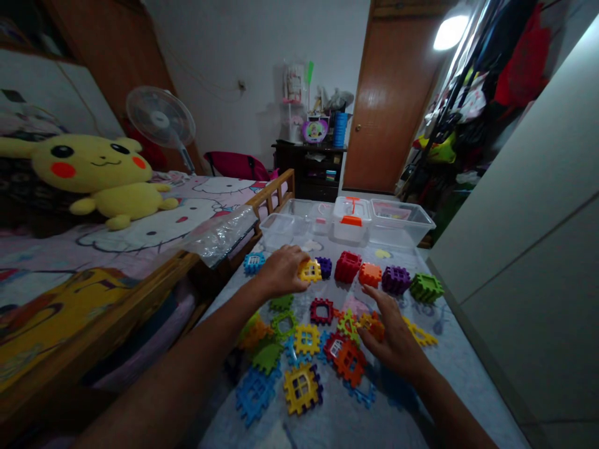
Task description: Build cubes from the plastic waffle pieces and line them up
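Note:
My left hand is closed around the edge of a yellow interlocking window block, beside a purple block. My right hand hovers over the loose pieces with thumb and fingers apart; an orange piece shows in the gap, and I cannot tell whether it is touched. In a row stand stacks in red, orange, purple and green, with a blue one at the left. Several mixed loose pieces, such as a yellow panel and a blue panel, lie nearer me.
Clear plastic bins and a lidded box with orange clips line the table's far end. A wooden bed rail runs along the left. A white cabinet rises on the right.

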Available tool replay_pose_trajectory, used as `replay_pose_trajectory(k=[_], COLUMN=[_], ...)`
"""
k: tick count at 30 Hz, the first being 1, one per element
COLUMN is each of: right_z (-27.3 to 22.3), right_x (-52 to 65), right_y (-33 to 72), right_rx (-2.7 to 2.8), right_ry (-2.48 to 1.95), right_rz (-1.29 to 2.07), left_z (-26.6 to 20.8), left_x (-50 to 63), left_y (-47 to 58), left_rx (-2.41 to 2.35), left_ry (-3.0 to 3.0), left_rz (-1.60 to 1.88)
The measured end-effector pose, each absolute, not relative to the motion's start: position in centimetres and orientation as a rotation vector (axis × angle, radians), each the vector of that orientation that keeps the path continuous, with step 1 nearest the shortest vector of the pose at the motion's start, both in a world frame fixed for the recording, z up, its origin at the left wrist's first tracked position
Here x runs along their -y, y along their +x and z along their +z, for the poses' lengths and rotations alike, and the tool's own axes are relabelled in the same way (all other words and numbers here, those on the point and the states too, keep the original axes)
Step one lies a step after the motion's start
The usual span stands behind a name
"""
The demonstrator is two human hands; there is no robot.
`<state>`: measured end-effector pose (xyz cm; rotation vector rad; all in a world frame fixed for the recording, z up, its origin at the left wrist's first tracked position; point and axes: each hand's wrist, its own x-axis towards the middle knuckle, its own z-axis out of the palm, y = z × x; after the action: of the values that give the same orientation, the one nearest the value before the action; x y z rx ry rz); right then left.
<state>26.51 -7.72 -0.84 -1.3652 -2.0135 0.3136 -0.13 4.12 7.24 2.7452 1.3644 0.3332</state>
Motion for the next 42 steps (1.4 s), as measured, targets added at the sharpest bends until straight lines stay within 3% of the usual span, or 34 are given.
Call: replay_pose_trajectory(k=[6,25,36,42], right_z=[-1.6,-1.9,-1.7,-1.7], right_x=[7.3,7.4,7.5,7.4], right_y=[26.9,27.3,27.2,27.2], right_rx=[2.030,2.002,1.985,1.995], right_ry=[-1.367,-1.408,-1.411,-1.416], right_rz=[0.272,0.268,0.257,0.251], left_z=[8.0,5.4,7.3,5.2], left_x=[-10.3,-13.4,-9.7,-4.4], left_y=[-2.1,-1.6,-3.6,-6.9], left_rx=[-1.426,-1.333,-1.328,-1.317], left_ry=[2.717,2.644,2.649,2.584], left_rz=[0.035,-0.127,0.214,0.400])
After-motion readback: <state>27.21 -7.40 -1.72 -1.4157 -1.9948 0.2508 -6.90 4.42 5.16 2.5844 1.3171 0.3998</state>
